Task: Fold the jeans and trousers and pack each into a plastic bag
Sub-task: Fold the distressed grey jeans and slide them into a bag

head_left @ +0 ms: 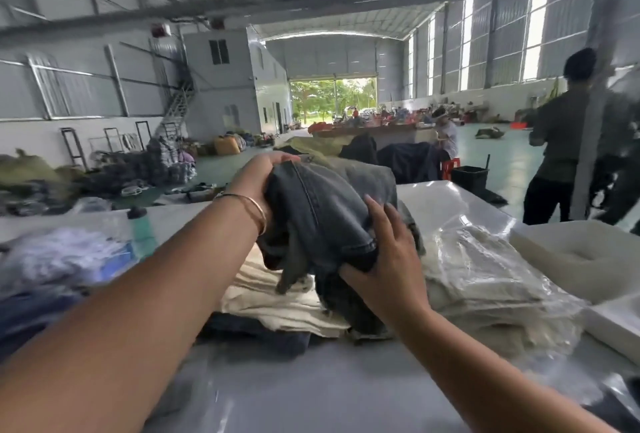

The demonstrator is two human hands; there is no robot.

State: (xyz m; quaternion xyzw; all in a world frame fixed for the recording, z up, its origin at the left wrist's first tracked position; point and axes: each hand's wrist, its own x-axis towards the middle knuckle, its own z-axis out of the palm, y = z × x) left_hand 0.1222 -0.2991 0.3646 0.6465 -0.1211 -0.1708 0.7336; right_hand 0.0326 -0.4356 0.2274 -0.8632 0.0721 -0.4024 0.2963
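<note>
A bundle of dark grey-blue jeans (325, 214) is lifted above the table, crumpled, with a leg hanging down. My left hand (258, 178), with a gold bangle on the wrist, grips the bundle's top left edge. My right hand (388, 252) grips its lower right side, thumb underneath and fingers spread over the denim. Beneath the jeans lies a folded cream pair of trousers (273, 301) on top of darker garments (256, 330). A clear plastic bag (485, 270) holding pale folded cloth lies just right of my right hand.
The grey table (311, 384) runs toward me with plastic film on it. Blurred bagged clothes (59, 266) lie at the left, white trays (581, 256) at the right. A person (561, 141) stands right of the table beside a pillar. Piles of clothes lie across the hall floor.
</note>
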